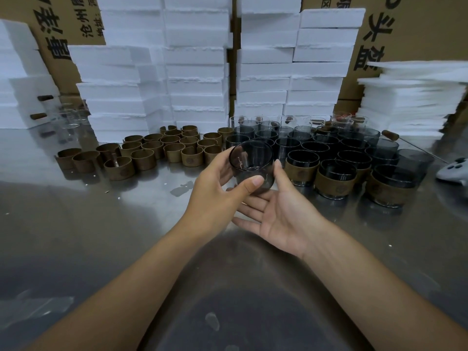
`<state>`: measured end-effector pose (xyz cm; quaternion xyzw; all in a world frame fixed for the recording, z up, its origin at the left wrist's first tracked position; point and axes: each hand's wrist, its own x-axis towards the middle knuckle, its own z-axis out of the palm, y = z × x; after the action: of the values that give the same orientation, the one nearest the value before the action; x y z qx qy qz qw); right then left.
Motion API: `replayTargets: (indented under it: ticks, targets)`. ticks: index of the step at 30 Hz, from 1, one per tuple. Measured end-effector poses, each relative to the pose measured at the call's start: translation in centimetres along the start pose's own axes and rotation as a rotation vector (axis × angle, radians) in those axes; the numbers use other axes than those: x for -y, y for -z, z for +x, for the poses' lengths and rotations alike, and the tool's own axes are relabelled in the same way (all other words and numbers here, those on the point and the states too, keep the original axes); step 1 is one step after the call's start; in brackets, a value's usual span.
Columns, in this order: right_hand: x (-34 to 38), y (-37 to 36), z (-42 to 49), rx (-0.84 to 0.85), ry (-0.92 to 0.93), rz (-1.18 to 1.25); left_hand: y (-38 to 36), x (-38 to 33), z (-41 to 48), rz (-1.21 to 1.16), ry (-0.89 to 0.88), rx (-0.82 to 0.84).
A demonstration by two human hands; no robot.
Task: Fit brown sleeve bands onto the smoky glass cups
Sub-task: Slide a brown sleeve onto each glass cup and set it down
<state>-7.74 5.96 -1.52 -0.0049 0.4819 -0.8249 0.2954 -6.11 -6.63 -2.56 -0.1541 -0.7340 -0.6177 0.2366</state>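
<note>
A bare smoky glass cup [253, 164] is held above the steel table, tilted with its mouth toward me. My left hand [219, 184] grips it, thumb across its lower side and fingers behind. My right hand [278, 214] lies palm up under the cup's base, fingers straight, index tip touching its right wall. Several brown sleeve bands [149, 154] stand loose at the left. Several bare smoky cups [314, 145] stand in rows at the right. Three cups wearing brown bands [335, 182] stand in front of them.
White foam blocks [162, 72] are stacked along the back in front of cardboard boxes [415, 26]. A pile of white foam sheets [412, 102] sits at the right. Clear glasses [68, 117] stand at the back left. A white controller [453, 171] lies at the right edge.
</note>
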Motion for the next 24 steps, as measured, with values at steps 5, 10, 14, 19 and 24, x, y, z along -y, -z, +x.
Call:
replayTargets:
  ticks: [5,10,14,19,24]
  targets:
    - [0.13,0.40,-0.17,-0.095,-0.017,-0.088,0.32,0.29,0.12,0.070,-0.031,0.037]
    - [0.28,0.42,-0.08,-0.209,0.091,-0.023,0.36,0.30,0.01,0.118,-0.052,0.036]
    - [0.31,0.32,0.01,-0.257,0.205,0.082,0.16,0.38,0.02,0.116,-0.061,0.033]
    - [0.38,0.04,-0.02,-0.197,0.270,0.151,-0.08,0.25,0.02,0.082,-0.047,0.033]
    - [0.45,-0.13,-0.21,-0.092,0.262,0.208,-0.31,-0.30,-0.16,0.031,0.008,0.047]
